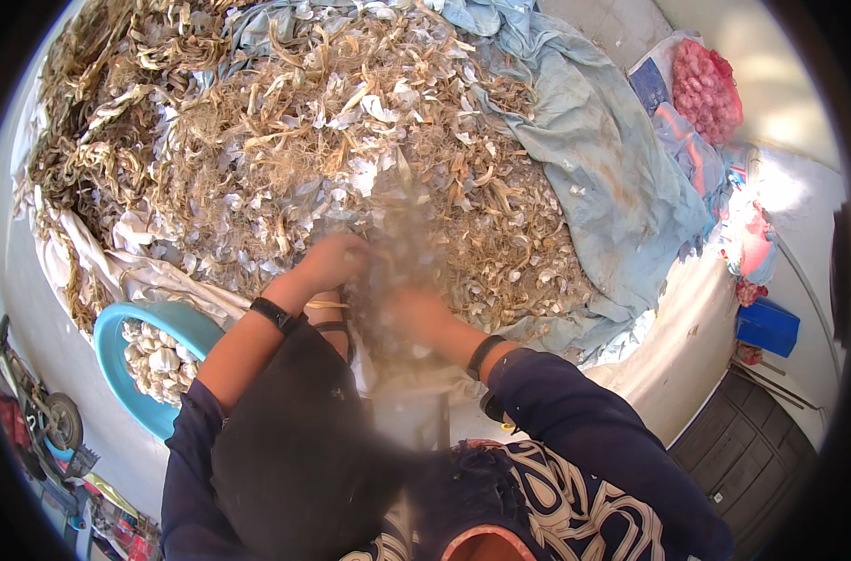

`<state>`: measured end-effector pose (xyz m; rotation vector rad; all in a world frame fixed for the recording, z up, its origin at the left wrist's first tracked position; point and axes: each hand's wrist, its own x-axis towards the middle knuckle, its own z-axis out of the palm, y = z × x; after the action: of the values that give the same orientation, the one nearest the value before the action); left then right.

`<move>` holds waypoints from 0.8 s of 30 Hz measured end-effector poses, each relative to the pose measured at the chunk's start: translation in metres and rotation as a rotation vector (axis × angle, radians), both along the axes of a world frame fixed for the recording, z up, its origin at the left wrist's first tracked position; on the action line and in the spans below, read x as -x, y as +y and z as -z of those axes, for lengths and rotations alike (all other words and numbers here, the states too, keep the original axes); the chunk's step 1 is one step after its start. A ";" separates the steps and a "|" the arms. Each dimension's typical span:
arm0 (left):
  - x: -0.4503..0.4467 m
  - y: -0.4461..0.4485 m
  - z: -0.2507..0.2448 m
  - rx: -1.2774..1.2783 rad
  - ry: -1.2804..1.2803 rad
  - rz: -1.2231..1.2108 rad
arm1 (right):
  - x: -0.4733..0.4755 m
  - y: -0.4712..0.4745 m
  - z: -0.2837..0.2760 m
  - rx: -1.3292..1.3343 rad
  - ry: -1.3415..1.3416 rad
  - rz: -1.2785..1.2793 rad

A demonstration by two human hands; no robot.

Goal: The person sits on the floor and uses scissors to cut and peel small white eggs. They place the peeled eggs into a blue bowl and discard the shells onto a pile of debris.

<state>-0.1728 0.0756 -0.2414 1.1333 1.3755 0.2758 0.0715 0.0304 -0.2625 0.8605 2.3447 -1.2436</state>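
Note:
My left hand [336, 261] reaches over the near edge of a broad heap of dry garlic stalks, roots and papery skins [313, 140]. Its fingers are curled, and whatever they may hold is lost in blur. Close to its right, my right hand [418, 313] is smeared by motion over the same heap; its fingers cannot be made out. A hazy patch covers the space between and below the hands. Left of my left forearm stands a light blue plastic basin [110, 350] with many garlic bulbs [160, 361] in it.
Blue-grey cloth [594, 147] borders the heap on the right, and whitish cloth [166, 277] lies at its left. Red mesh sacks of garlic [706, 91] rest at the upper right. A blue box [768, 328] and a dark door [741, 435] stand right; a wheeled vehicle [61, 421] is left.

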 end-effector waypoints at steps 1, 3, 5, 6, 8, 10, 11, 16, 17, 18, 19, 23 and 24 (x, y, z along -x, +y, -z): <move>0.003 0.002 0.001 -0.019 0.030 -0.045 | 0.002 0.003 -0.007 -0.057 -0.004 -0.042; 0.011 0.012 0.002 -0.148 0.159 -0.119 | 0.006 0.025 -0.025 -0.062 0.134 0.006; 0.022 0.021 0.000 -0.148 0.230 -0.168 | 0.012 0.059 -0.048 0.005 0.229 0.113; 0.027 0.026 -0.001 -0.155 0.248 -0.200 | 0.014 0.087 -0.058 0.069 0.264 0.199; 0.036 0.035 -0.002 -0.076 0.398 -0.158 | 0.010 0.151 -0.077 0.018 0.303 0.416; 0.044 0.040 -0.001 0.018 0.481 -0.097 | 0.007 0.225 -0.080 -0.270 0.473 0.650; 0.047 0.042 0.001 0.033 0.500 -0.060 | 0.010 0.262 -0.076 -0.404 0.483 0.772; 0.056 0.047 0.016 0.069 0.524 0.092 | 0.022 0.402 -0.033 -0.585 0.310 0.658; 0.058 0.051 0.020 0.111 0.516 0.123 | 0.029 0.421 -0.023 -0.578 0.231 0.648; 0.060 0.054 0.022 0.141 0.512 0.134 | 0.037 0.438 -0.013 -0.542 0.154 0.577; 0.060 0.055 0.023 0.149 0.521 0.155 | 0.046 0.450 -0.004 -0.494 0.029 0.531; 0.059 0.060 0.021 0.196 0.557 0.224 | 0.092 0.475 0.019 -0.722 0.051 0.522; 0.059 0.061 0.019 0.186 0.559 0.230 | 0.103 0.481 0.019 -0.678 0.160 0.542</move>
<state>-0.2318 0.1363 -0.2602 1.2476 1.6916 -0.3567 -0.0312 0.5113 -0.2818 1.7550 2.8156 -0.6631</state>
